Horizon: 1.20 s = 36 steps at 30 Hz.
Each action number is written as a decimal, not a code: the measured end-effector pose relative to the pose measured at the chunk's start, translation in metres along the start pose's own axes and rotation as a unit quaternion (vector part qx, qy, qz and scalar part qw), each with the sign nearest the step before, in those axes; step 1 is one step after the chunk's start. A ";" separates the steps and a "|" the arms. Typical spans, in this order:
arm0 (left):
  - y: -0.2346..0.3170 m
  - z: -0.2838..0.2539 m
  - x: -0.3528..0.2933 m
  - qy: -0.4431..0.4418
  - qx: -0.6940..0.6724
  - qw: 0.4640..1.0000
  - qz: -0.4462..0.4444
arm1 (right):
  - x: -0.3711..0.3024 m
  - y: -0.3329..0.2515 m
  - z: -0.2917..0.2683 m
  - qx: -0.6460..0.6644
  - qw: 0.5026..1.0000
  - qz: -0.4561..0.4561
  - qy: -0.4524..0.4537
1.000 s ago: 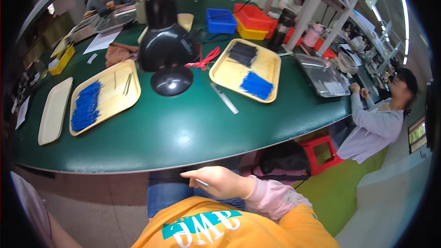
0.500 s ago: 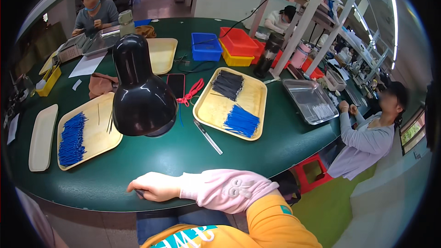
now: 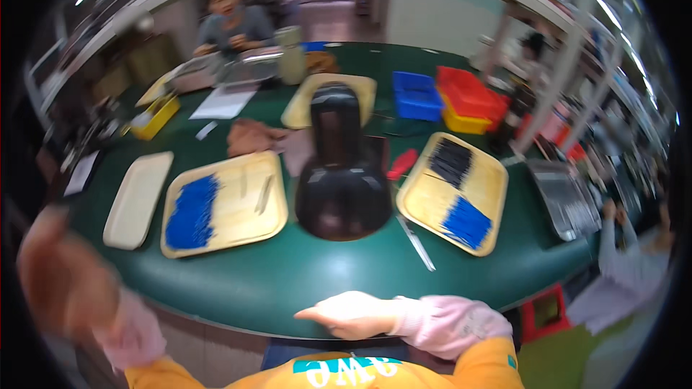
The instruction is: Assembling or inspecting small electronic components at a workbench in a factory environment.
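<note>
Taking the black lamp (image 3: 342, 205) as the clock's centre, I see the person's right hand (image 3: 355, 315) at six o'clock, by the near edge of the green tabletop (image 3: 238, 284). Its forefinger points toward nine and the other fingers curl under; I can't make out whether they pinch anything. The left hand (image 3: 68, 277) is up between eight and nine, far out and badly blurred, so how its fingers stand is beyond me.

Nearest that hand, at nine, lies a narrow cream tray (image 3: 137, 202). Between it and the lamp sits a wider yellow tray (image 3: 241, 222), with a blue bundle (image 3: 192, 212) on its nine-o'clock side and slim metal tweezers (image 3: 265, 194) toward three. At three, a second yellow tray (image 3: 484, 180) carries a black bundle (image 3: 451, 161) at its far end and a smaller blue batch (image 3: 467, 223) at its near end. A thin silvery tool (image 3: 416, 243) lies at four, on the tabletop. A blue bin (image 3: 417, 97) stands at one.
</note>
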<state>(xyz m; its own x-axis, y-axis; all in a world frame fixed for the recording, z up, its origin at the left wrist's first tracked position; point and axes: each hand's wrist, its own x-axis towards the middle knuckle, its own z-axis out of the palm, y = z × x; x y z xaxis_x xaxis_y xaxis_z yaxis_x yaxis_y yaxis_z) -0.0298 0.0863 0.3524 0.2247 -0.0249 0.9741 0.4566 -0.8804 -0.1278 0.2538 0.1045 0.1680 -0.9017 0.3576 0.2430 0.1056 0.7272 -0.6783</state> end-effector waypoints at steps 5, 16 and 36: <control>-0.081 0.001 -0.083 -0.412 0.080 0.866 -0.272 | -0.017 0.021 -0.012 0.063 0.988 0.094 0.108; -0.105 0.000 -0.163 -0.677 0.303 0.613 -0.273 | -0.014 0.026 -0.003 0.123 0.980 0.118 0.108; -0.126 -0.008 -0.189 -0.598 0.215 0.726 -0.261 | -0.012 0.022 -0.001 0.093 0.984 0.103 0.108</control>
<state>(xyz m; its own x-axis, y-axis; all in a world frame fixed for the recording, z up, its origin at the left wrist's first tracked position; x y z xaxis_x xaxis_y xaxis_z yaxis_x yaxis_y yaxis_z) -0.1366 0.1983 0.1854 0.3938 0.9153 0.0847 0.9175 -0.3858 -0.0964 0.2678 0.1172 0.1508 -0.7569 0.6172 0.2149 0.1798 0.5128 -0.8394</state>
